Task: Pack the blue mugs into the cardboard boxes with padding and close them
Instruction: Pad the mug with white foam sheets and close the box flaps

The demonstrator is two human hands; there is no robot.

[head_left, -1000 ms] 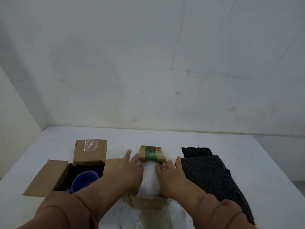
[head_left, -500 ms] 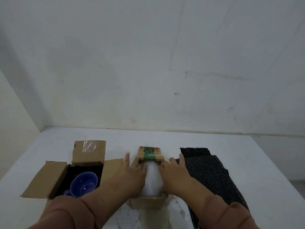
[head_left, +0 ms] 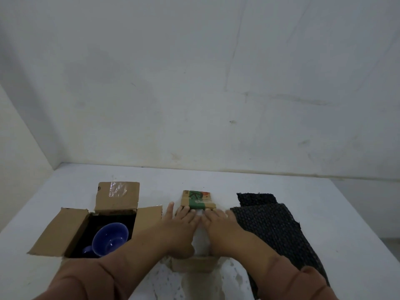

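Note:
The middle cardboard box (head_left: 194,264) has a green printed far flap (head_left: 198,200) standing open. White padding (head_left: 200,240) fills it; any mug under the padding is hidden. My left hand (head_left: 179,228) and my right hand (head_left: 220,226) lie flat, side by side, on top of this padding, fingertips touching the green flap. To the left sits a second cardboard box (head_left: 71,229) with all flaps open. A blue mug (head_left: 109,238) lies tilted on dark padding inside it, its handle towards me.
A black mesh padding sheet (head_left: 275,230) lies on the white table (head_left: 324,213) right of the middle box. A white bubble sheet (head_left: 164,282) spreads under the box at the near edge. A wall stands close behind the table.
Both hands have slid together and forward over the white padding, hiding most of it. Their fingertips now reach the green flap. The left box and the mug stay put.

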